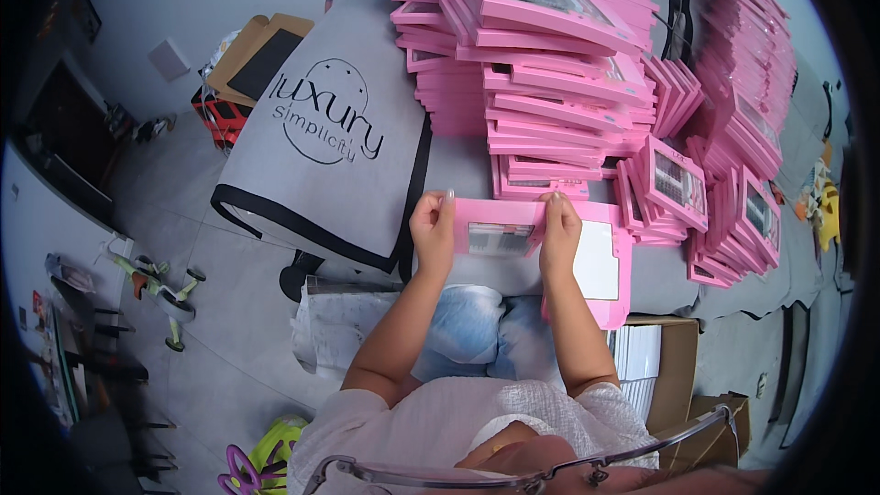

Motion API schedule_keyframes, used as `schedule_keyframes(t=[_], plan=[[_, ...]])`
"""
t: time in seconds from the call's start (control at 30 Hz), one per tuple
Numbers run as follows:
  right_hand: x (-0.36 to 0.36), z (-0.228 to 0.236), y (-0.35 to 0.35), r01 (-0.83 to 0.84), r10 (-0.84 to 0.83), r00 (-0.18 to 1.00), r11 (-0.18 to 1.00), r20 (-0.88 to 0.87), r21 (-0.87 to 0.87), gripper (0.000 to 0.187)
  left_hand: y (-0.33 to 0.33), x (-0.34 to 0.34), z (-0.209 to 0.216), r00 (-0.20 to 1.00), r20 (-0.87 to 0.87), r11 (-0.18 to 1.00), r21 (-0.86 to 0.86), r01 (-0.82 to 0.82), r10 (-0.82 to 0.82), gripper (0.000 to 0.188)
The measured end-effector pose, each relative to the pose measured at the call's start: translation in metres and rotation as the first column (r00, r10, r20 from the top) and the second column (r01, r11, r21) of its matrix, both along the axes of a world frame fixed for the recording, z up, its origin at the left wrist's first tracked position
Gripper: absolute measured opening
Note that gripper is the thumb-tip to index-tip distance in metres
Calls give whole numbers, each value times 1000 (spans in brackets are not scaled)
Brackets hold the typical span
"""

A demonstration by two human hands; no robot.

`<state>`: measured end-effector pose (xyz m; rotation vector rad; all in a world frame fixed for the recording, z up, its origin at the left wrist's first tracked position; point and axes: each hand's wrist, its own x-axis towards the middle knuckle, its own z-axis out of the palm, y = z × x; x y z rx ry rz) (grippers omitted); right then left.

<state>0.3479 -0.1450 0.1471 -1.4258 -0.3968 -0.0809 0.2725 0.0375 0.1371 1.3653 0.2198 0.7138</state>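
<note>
Between my two hands is a flat pink window box (500, 212), held level over my lap. A clear window in it shows a pale grey panel inside. My left hand (432, 231) is closed on its left end, thumb on top. On the right end, my right hand (560, 235) grips with its fingers curled and thumb at the upper edge. Partly under that hand lies a pink tray-like piece with a white panel (596, 261). The undersides of both grips are hidden.
Tall stacks of pink window boxes (555, 73) rise just beyond my hands on a grey couch (458, 160). More pink boxes (747, 46) lean at the right. A grey cover with black trim (367, 192) lies left. An open carton (674, 367) of white sheets stands by my right elbow.
</note>
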Motion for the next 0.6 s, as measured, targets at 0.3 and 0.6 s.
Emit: schedule_keyframes(t=[0.3, 0.6], plan=[[-39, 69, 16, 514, 198, 579, 665, 791, -542, 32, 2, -16, 25, 999, 29, 737, 675, -10, -13, 28], [-35, 71, 17, 264, 331, 767, 617, 550, -741, 24, 26, -42, 3, 970, -202, 991, -13, 133, -133, 18]])
